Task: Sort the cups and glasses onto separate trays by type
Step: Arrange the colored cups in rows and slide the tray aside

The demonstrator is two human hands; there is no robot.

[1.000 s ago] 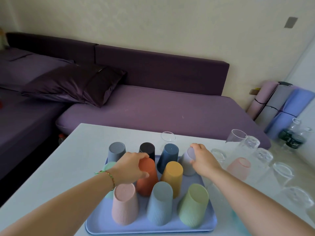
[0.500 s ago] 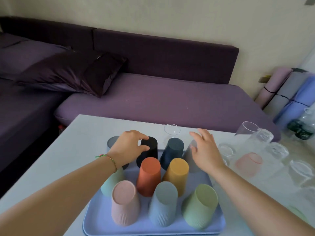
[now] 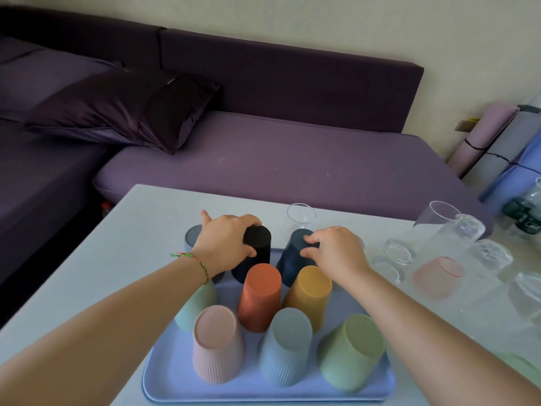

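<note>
Left hand (image 3: 225, 244) had left the orange cup (image 3: 260, 297); its grip now curled round the black cup (image 3: 259, 241); right hand (image 3: 336, 253) pinched the navy cup (image 3: 292, 259); both cups stood inverted on the blue tray (image 3: 175, 376); sorting apparently near done, though one glass (image 3: 301, 216) remained behind it on the surface (image 3: 131, 244).

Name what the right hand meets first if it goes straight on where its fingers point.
The dark blue cup; the right hand seems to have its fingertips on it, though depth is unclear.
</note>
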